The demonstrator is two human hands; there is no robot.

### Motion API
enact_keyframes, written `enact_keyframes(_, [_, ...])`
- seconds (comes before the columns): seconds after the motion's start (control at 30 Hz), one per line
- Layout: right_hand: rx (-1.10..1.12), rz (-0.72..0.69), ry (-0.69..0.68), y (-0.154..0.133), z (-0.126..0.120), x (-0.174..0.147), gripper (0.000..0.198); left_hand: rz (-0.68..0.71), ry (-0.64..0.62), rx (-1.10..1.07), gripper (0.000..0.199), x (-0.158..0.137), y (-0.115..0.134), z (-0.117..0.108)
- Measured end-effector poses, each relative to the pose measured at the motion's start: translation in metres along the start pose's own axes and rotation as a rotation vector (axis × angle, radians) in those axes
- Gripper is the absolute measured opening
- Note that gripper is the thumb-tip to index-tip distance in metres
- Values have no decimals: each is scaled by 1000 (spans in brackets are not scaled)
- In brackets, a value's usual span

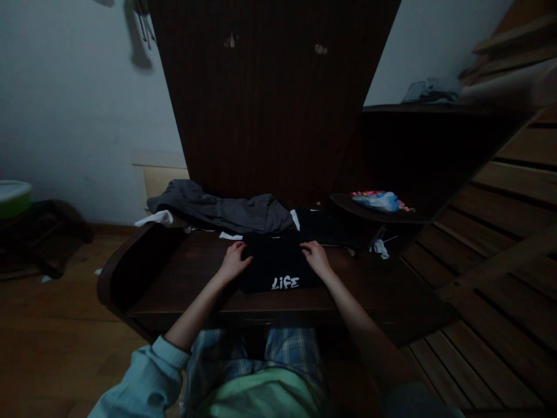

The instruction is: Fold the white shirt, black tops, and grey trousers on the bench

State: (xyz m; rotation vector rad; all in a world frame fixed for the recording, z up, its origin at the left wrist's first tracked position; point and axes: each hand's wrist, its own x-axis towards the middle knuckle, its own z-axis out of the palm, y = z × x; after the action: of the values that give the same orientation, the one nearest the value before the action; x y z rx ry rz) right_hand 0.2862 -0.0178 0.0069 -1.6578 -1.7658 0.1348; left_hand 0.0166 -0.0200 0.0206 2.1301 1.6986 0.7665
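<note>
A folded black shirt (272,261) lies flat on the dark wooden desk top, with white lettering upside down along its near edge. On its left side, my left hand (235,260) holds the far corner with bent fingers. Opposite it, my right hand (317,258) has its fingertips closed on the right far corner. The fabric between my hands looks smooth, though dim light hides its folds. Just behind the shirt lies a crumpled dark grey garment (221,210).
Another black cloth (322,222) lies behind at right. A small side shelf (409,217) bears a blue-and-white plastic bag (378,201). Wooden slats (500,232) slope along the right. At far left, a green container (15,200) sits on a dark stool (39,232).
</note>
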Motion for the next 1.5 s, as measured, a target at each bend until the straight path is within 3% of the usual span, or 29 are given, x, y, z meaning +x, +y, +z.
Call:
enact_keyframes(0.1, [-178,12,-25,-4,4,-1,22,-27,6,120,41,-1,4,7])
enact_keyframes(0.2, [-248,-42,6,-20,4,0,28,99,75,161,40,-3,17,11])
enact_keyframes(0.33, [-233,-158,-162,-39,13,0,42,153,-77,231,46,-3,32,20])
enact_keyframes(0.43, [-237,-56,-334,-41,26,-2,52,69,-206,247,53,1,33,32])
enact_keyframes(0.5, [-212,-2,-366,-36,34,-2,53,44,-233,223,54,3,30,37])
enact_keyframes(0.6, [-120,-23,-267,-27,35,-4,46,54,-208,174,52,1,26,37])
enact_keyframes(0.73, [-5,19,7,-5,19,-13,33,-49,36,181,50,-13,18,22])
enact_keyframes(0.8, [-26,115,58,7,8,-20,30,-120,99,191,52,-23,14,11])
enact_keyframes(0.93, [-97,278,-119,18,-7,-26,29,-159,3,152,52,-37,11,1])
enact_keyframes(1.13, [-148,306,-297,-8,-7,-21,39,-142,19,47,49,-40,20,18])
enact_keyframes(1.33, [-106,184,-222,-27,5,-21,22,-140,32,-219,60,-36,20,24])
enact_keyframes(1.5, [43,57,-85,-36,0,-17,22,-85,106,-369,51,-33,21,16])
